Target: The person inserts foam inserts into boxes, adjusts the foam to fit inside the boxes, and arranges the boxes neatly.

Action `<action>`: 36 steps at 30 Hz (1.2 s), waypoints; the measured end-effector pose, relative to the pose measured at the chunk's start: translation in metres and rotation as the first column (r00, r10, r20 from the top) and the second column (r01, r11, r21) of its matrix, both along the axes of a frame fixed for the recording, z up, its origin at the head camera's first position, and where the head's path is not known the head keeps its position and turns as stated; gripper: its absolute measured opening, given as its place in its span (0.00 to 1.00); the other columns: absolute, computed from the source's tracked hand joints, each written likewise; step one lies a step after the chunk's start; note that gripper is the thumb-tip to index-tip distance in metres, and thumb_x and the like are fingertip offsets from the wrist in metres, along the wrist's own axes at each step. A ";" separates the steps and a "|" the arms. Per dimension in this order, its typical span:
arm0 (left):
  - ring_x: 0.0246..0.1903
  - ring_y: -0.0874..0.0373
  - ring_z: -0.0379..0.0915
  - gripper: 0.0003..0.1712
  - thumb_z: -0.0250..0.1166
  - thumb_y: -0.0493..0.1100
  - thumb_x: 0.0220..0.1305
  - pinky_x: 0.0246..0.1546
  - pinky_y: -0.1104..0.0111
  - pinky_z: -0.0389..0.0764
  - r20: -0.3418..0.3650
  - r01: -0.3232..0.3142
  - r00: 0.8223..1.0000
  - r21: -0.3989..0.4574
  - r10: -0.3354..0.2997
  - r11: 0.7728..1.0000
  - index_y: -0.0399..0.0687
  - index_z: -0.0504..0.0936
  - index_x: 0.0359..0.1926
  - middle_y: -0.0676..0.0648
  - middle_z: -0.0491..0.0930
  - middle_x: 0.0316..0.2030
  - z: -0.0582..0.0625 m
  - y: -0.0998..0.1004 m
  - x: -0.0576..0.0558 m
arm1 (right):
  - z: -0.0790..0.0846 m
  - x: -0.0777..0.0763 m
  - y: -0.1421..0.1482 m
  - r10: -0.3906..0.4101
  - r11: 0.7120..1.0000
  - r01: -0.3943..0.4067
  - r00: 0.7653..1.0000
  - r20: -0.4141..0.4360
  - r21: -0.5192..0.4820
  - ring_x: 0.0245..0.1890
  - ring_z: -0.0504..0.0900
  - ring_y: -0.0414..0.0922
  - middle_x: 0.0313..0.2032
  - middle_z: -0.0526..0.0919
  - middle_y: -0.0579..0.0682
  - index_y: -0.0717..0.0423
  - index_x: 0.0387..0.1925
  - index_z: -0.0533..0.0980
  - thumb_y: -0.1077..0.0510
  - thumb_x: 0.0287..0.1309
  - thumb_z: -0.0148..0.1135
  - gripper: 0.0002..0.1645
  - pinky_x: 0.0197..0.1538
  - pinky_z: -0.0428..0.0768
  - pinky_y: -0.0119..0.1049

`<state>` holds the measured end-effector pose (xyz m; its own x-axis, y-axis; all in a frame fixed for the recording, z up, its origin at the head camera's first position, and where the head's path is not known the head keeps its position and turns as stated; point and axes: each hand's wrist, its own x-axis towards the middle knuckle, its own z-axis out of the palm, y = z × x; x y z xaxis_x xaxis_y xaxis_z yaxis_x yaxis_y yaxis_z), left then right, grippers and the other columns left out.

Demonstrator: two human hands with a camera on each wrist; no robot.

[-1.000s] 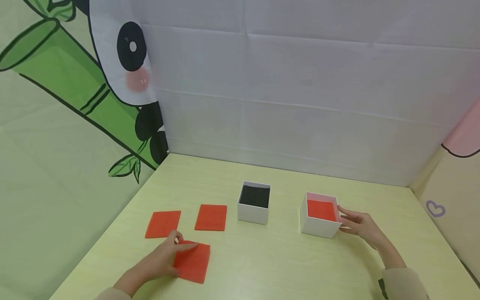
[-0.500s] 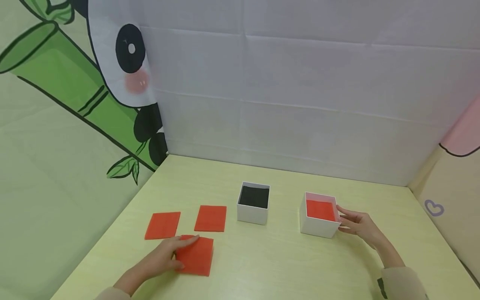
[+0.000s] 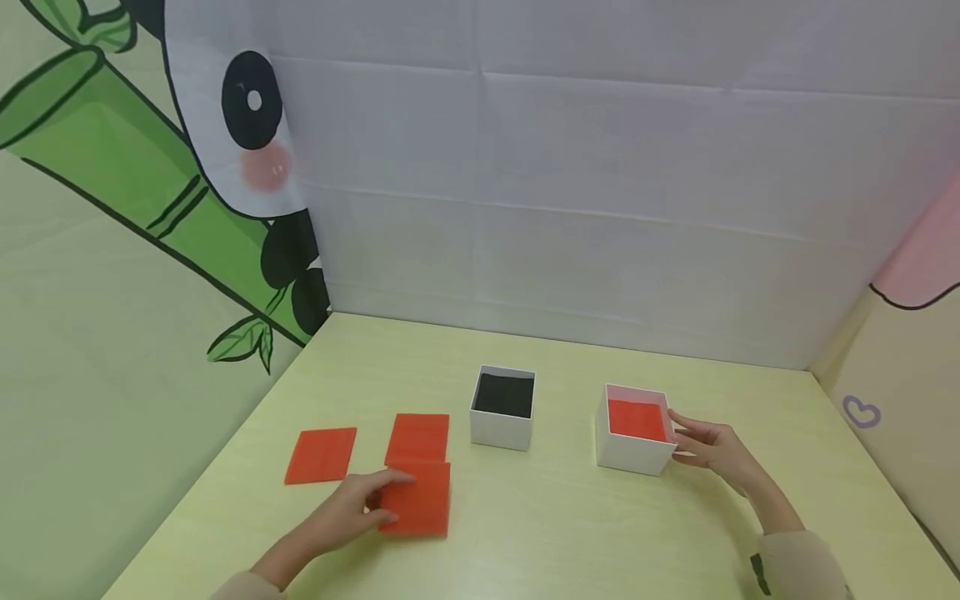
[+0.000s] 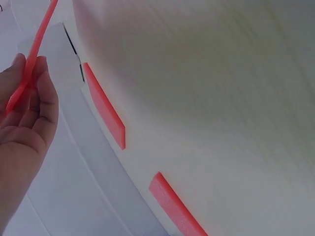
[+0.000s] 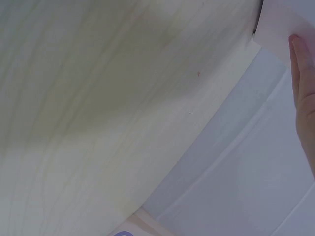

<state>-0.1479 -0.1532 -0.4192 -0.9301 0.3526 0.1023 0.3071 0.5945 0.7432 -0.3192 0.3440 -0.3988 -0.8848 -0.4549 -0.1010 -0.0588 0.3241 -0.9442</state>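
Observation:
My left hand pinches a thin red square sheet between thumb and fingers. In the left wrist view this sheet is seen edge-on, raised over the table. From the head it overlaps the near edge of a second red square lying flat. Another red square lies further left. On the right, my right hand rests its fingers against the right side of a white box with red material inside. Straight fingers lie along the box wall in the right wrist view.
A second white box with black material inside stands mid-table, left of the first. Behind the pale wooden table hangs a white cloth. A printed panda and bamboo backdrop borders the left side.
My left hand has lifted the nearest red square off the table and carried it rightward, slightly away from me. The right hand stays at the white box.

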 end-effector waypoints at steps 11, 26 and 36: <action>0.22 0.64 0.69 0.26 0.67 0.32 0.48 0.25 0.72 0.73 0.084 0.033 0.996 0.128 -0.044 0.991 0.43 0.74 0.51 0.46 0.75 0.45 0.000 0.026 -0.013 | 0.001 0.000 -0.001 -0.017 1.000 0.017 1.000 0.002 0.017 0.46 0.77 0.43 0.59 0.55 0.72 0.69 0.62 0.53 0.59 0.59 0.55 0.35 0.43 0.75 0.41; 0.26 0.64 0.68 0.27 0.68 0.33 0.48 0.26 0.72 0.74 0.081 0.100 0.990 0.150 -0.113 0.984 0.46 0.74 0.52 0.53 0.75 0.39 0.000 0.068 -0.030 | 0.001 0.001 -0.001 -0.011 1.000 0.011 1.000 0.013 -0.001 0.46 0.77 0.42 0.59 0.55 0.72 0.69 0.62 0.53 0.61 0.59 0.54 0.34 0.43 0.75 0.41; 0.26 0.65 0.67 0.28 0.67 0.31 0.48 0.29 0.72 0.75 0.042 0.157 0.985 0.163 -0.166 0.974 0.45 0.74 0.53 0.53 0.74 0.44 0.002 0.096 -0.046 | 0.000 0.000 -0.001 -0.016 1.000 0.016 1.000 0.009 0.002 0.49 0.75 0.48 0.59 0.56 0.71 0.68 0.62 0.54 0.60 0.59 0.55 0.34 0.43 0.75 0.42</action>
<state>-0.1942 -0.0569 -0.4174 -0.8681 0.4820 0.1189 0.3451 0.4137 0.8425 -0.3193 0.3431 -0.3993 -0.8911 -0.4405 -0.1093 -0.0454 0.3263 -0.9442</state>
